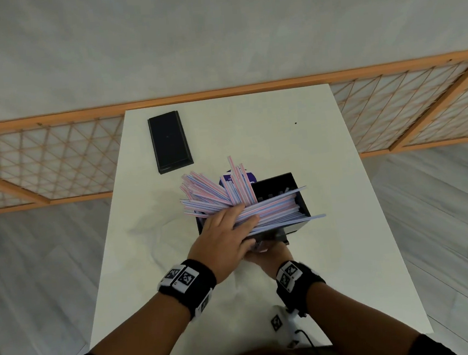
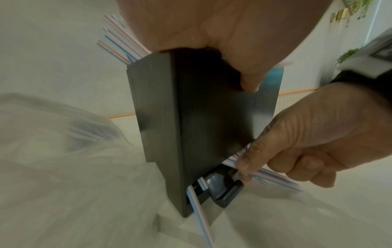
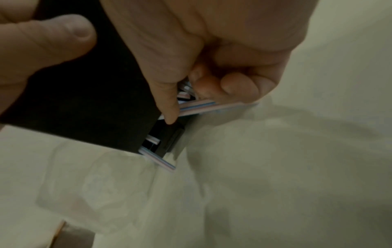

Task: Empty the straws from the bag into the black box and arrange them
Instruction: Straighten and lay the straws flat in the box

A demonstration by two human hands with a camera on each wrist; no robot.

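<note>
The black box [image 1: 281,184] stands mid-table, stuffed with striped pink-and-blue straws [image 1: 272,208] that fan out over its left and right rims. My left hand [image 1: 226,231] lies over the straws and grips the box, its thumb [image 2: 250,83] pressed on the near face of the box [image 2: 191,117]. My right hand [image 1: 268,255] is low at the box's front and pinches a few straws [image 3: 212,105] that stick out of the bottom slot. Another straw [image 2: 199,209] pokes from that slot onto the table. The clear bag [image 2: 53,134] lies crumpled to the left.
The box's black lid [image 1: 170,142] lies flat at the back left of the white table [image 1: 323,146]. A purple label [image 1: 251,177] shows behind the straws. A small white tagged device [image 1: 282,323] with a cable sits at the near edge. Wooden lattice panels [image 1: 55,159] stand behind.
</note>
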